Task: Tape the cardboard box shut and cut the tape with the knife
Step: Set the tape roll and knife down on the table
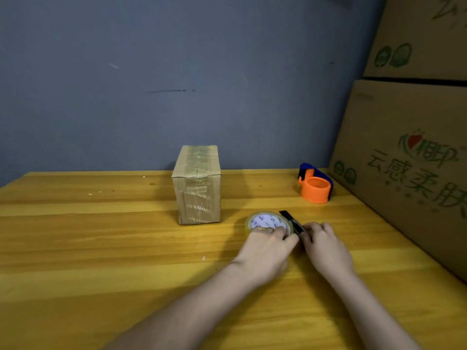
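Observation:
A small cardboard box (196, 185) stands upright near the middle of the wooden table (101, 236), with clear tape over its top and front. To its right lies a roll of clear tape (265, 221) flat on the table. My left hand (265, 251) rests on the roll, fingers on its near rim and core. Just right of the roll lies a black knife (290, 219), pointing away from me. My right hand (326, 246) closes its fingers around the knife's near end.
An orange and blue tape dispenser (315, 184) sits at the back right of the table. Large printed cardboard cartons (409, 152) are stacked along the right edge. A blue-grey wall (177, 72) stands behind the table.

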Available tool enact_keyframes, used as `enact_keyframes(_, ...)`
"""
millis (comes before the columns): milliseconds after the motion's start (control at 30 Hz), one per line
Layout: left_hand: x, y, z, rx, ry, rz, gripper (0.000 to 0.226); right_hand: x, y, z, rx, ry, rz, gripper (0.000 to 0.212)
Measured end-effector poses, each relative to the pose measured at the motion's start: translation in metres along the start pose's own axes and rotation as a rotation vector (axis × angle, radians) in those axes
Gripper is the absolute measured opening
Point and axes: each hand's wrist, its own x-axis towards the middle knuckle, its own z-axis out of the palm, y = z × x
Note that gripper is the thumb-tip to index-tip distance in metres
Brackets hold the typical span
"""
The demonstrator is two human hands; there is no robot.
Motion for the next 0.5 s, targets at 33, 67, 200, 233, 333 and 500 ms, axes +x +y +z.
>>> enact_keyframes(33,0.003,0.001,0.005,-0.012,0.027,-0.013,0.042,-0.001,0.002,0.000,-0.044,0.019,-0.004,0.034)
enact_keyframes(67,0.004,0.003,0.011,-0.017,0.053,-0.028,0.043,-0.002,0.003,0.000,-0.088,0.038,-0.008,0.035)
enact_keyframes(200,0.002,0.008,0.023,-0.008,0.141,-0.066,0.042,-0.005,0.003,-0.001,-0.181,0.094,-0.047,0.034)
enact_keyframes(233,0.002,0.008,0.024,-0.008,0.152,-0.070,0.044,-0.005,0.003,-0.001,-0.200,0.100,-0.058,0.034)
enact_keyframes(333,0.004,0.008,0.024,-0.005,0.143,-0.061,0.046,-0.008,0.001,-0.002,-0.250,0.117,-0.075,0.033)
enact_keyframes(500,0.003,0.010,0.021,-0.049,0.113,-0.103,0.051,-0.009,-0.002,-0.005,-0.240,0.100,-0.067,0.034)
